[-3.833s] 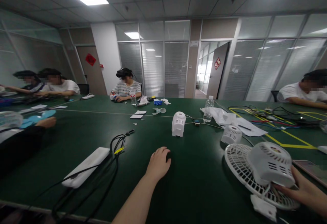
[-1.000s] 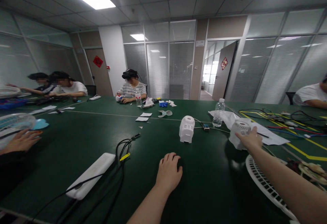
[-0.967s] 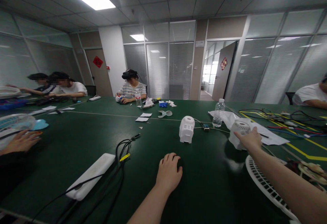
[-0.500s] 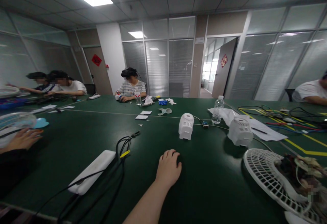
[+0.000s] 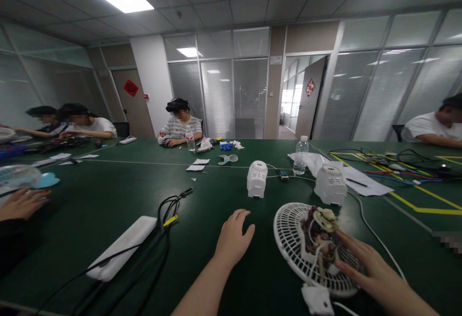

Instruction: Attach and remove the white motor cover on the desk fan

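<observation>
A white round fan grille (image 5: 288,232) with an exposed motor and wiring (image 5: 323,234) on it lies in front of me on the right. My right hand (image 5: 368,263) grips the motor part from the right side, thumb below and fingers above; the fingertips are partly hidden behind it. A white plastic piece (image 5: 316,299) hangs at the grille's near edge on a cable. My left hand (image 5: 234,236) is over the green table, left of the grille, holding nothing, with its thumb apart from the fingers.
Two white vented housings (image 5: 257,180) (image 5: 330,183) stand beyond my hands, near a water bottle (image 5: 301,155). A white power strip (image 5: 124,247) with black cables (image 5: 169,210) lies on the left. A co-worker's hand (image 5: 27,204) is at the far left. Other people sit around the table.
The fan grille with its motor has moved left, closer to my left hand, and my right hand has come into view on it. My left thumb has spread outward.
</observation>
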{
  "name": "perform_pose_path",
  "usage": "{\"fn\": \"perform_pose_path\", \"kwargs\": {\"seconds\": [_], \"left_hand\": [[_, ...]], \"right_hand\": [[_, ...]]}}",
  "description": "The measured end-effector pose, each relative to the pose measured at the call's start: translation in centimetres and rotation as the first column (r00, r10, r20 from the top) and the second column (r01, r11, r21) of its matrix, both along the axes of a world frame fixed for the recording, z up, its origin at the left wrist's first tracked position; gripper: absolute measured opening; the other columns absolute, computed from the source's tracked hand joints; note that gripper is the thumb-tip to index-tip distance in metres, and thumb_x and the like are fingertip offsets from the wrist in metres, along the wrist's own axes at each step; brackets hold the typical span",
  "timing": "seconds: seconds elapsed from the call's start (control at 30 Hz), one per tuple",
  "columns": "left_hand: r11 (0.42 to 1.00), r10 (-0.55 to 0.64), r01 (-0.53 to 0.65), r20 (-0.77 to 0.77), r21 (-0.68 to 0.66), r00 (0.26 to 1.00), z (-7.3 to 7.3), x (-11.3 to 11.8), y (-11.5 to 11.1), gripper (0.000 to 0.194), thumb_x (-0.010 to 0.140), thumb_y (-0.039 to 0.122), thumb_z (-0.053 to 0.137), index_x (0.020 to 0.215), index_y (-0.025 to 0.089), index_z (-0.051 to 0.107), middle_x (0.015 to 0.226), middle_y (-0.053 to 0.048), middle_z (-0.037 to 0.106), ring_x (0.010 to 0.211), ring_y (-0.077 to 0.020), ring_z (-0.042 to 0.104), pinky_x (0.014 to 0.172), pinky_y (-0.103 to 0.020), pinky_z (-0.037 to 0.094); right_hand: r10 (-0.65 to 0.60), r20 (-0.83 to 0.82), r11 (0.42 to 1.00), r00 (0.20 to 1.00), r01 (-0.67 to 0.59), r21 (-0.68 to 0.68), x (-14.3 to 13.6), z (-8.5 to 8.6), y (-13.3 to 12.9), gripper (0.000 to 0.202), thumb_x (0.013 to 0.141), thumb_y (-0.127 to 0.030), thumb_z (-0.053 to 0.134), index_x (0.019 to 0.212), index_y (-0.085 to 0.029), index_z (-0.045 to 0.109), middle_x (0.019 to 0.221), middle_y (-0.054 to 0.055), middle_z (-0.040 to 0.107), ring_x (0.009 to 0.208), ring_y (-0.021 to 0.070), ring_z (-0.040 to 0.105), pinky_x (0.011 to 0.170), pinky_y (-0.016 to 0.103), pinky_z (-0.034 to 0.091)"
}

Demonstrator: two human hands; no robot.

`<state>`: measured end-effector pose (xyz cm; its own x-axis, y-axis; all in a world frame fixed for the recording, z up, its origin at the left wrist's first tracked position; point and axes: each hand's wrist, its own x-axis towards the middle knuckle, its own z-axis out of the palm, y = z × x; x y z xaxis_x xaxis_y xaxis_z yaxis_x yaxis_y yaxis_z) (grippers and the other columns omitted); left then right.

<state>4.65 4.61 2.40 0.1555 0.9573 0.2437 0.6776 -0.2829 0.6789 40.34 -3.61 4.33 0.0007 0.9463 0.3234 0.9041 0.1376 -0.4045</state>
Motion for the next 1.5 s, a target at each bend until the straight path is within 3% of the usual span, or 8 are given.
{"fn": "perform_pose_path", "kwargs": {"seconds": [0.27,0.43,0.63,0.8,0.9,0.97,1.27,1.5], "left_hand": [[0.989,-0.131,0.123,0.119,0.077,0.984,0.1,0.3,0.3,0.048,0.091,0.038,0.044,0.136,0.025,0.047,0.145,-0.005,0.042,0.134,-0.0221,0.039,0.114,-0.037,0.028],[0.996,-0.047,0.042,0.068,0.074,0.997,-0.1,0.3,0.6,0.047,0.093,0.04,0.039,0.136,0.024,0.048,0.149,-0.004,0.036,0.138,-0.0215,0.032,0.116,-0.039,0.024],[0.986,-0.054,0.054,-0.004,0.157,0.999,-0.1,0.4,1.1,0.044,0.092,0.031,0.039,0.135,0.025,0.049,0.15,-0.003,0.037,0.139,-0.0226,0.03,0.117,-0.043,0.023],[0.974,-0.134,0.133,-0.008,0.186,0.991,-0.2,0.3,1.7,0.043,0.091,0.024,0.04,0.132,0.029,0.051,0.146,0.0,0.043,0.138,-0.0221,0.034,0.115,-0.046,0.026],[0.974,-0.133,0.128,0.017,0.185,0.991,-0.5,0.2,2.0,0.042,0.09,0.024,0.041,0.13,0.027,0.053,0.143,-0.002,0.047,0.136,-0.022,0.036,0.115,-0.045,0.029],[0.976,-0.127,0.117,0.039,0.185,0.991,-0.6,0.1,2.2,0.041,0.091,0.024,0.041,0.13,0.026,0.054,0.141,-0.003,0.048,0.134,-0.0216,0.039,0.114,-0.044,0.03],[0.967,-0.126,0.112,0.045,0.228,0.991,-0.4,0.1,2.1,0.039,0.089,0.021,0.043,0.126,0.025,0.055,0.136,-0.004,0.052,0.129,-0.0219,0.043,0.112,-0.042,0.032],[0.98,-0.075,0.062,0.058,0.188,0.996,-0.2,0.1,1.7,0.035,0.086,0.019,0.046,0.119,0.024,0.056,0.126,-0.006,0.054,0.12,-0.0227,0.049,0.106,-0.039,0.038]], "right_hand": [[0.148,0.074,0.982,0.986,-0.138,-0.131,-11.8,2.8,2.2,0.068,0.082,-0.059,0.053,0.137,-0.02,0.047,0.142,0.007,0.049,0.125,0.0303,0.046,0.108,0.047,0.037],[0.235,0.016,0.958,0.972,-0.229,-0.17,-11.5,4.6,4.5,0.056,0.083,-0.058,0.053,0.128,-0.025,0.055,0.131,0.006,0.058,0.112,0.0287,0.056,0.098,0.046,0.045],[0.223,-0.179,0.975,0.958,-0.219,0.04,-9.3,5.0,13.5,0.039,0.085,-0.041,0.053,0.118,-0.021,0.06,0.119,0.01,0.063,0.098,0.0252,0.064,0.087,0.043,0.051],[0.288,-0.218,0.954,0.932,-0.259,0.151,-12.6,3.4,21.4,0.07,0.077,-0.035,0.064,0.14,-0.021,0.037,0.142,0.012,0.042,0.129,0.0262,0.044,0.107,0.045,0.038],[0.331,-0.236,0.937,0.914,-0.29,0.193,-14.5,2.9,24.2,0.089,0.067,-0.032,0.074,0.143,-0.021,0.029,0.148,0.013,0.031,0.141,0.0278,0.023,0.115,0.046,0.025],[0.362,-0.247,0.926,0.899,-0.318,0.202,-15.2,2.8,25.2,0.089,0.063,-0.029,0.076,0.141,-0.021,0.034,0.146,0.012,0.035,0.14,0.0282,0.026,0.115,0.047,0.025],[0.357,-0.35,0.922,0.866,-0.266,0.282,-15.4,4.7,24.8,0.074,0.067,-0.031,0.074,0.134,-0.024,0.044,0.136,0.01,0.045,0.125,0.0288,0.046,0.106,0.048,0.038],[0.356,-0.558,0.922,0.749,-0.186,0.339,-14.0,7.8,17.6,0.077,0.077,-0.047,0.066,0.142,-0.03,0.028,0.141,0.01,0.043,0.111,0.0292,0.058,0.086,0.045,0.054]]}}
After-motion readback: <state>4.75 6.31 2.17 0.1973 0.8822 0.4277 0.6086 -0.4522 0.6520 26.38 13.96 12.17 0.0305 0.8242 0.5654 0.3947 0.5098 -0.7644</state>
